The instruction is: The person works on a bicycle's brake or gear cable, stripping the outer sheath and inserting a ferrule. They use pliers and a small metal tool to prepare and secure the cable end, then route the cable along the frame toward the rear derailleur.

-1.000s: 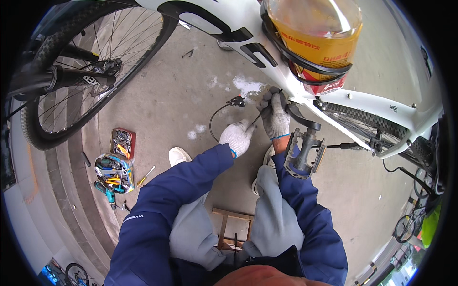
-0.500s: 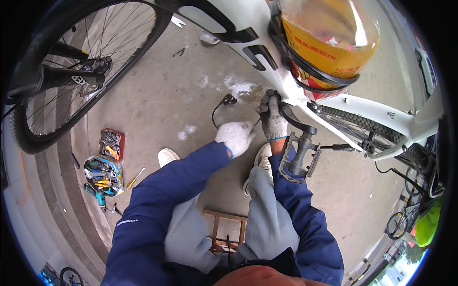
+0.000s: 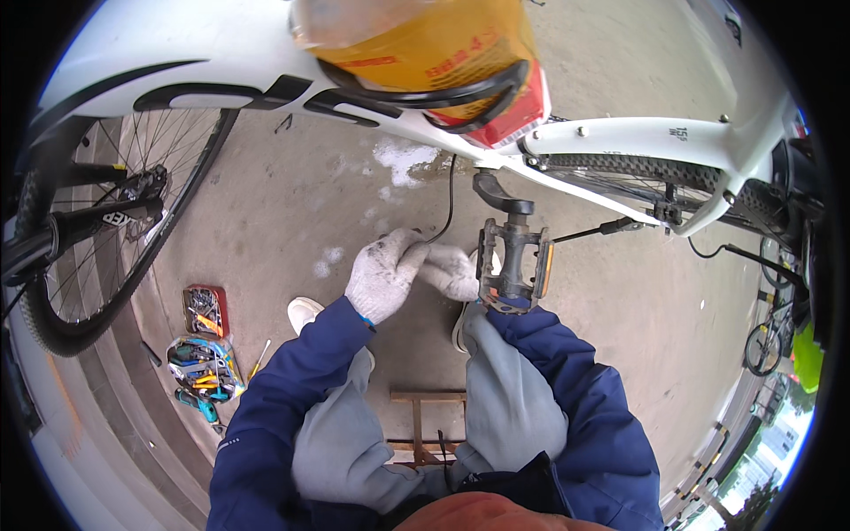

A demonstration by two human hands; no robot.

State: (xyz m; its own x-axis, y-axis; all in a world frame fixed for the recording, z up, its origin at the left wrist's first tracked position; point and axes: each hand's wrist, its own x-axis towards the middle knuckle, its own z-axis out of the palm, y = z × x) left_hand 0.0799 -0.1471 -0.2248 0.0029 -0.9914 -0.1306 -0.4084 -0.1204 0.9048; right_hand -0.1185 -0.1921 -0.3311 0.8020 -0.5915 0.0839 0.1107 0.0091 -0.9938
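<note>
Both my hands wear whitish work gloves, the left one smudged dark, and they meet below the white bicycle frame [image 3: 549, 181]. My left hand [image 3: 381, 276] is closed with its fingertips pinching a thin black cable [image 3: 452, 199]. The cable curves up from the fingers to the underside of the frame. My right hand [image 3: 452, 273] is closed against the left at the same spot on the cable; its fingertips are partly hidden. Just right of it hangs the black pedal [image 3: 513, 265] on its crank arm [image 3: 500, 193].
A large bottle [image 3: 434, 62] with an orange label sits in the frame's cage. Front wheel [image 3: 190, 199] stands at the left, rear tyre [image 3: 611, 170] at the right. A tool bag [image 3: 208, 370], red tin [image 3: 205, 310] and screwdriver [image 3: 259, 358] lie left. A wooden stool [image 3: 416, 420] is below me.
My right hand has come down from beside the crank to meet my left hand, which has shifted left and down. The cable now runs up to the frame. The bicycle appears further left in view.
</note>
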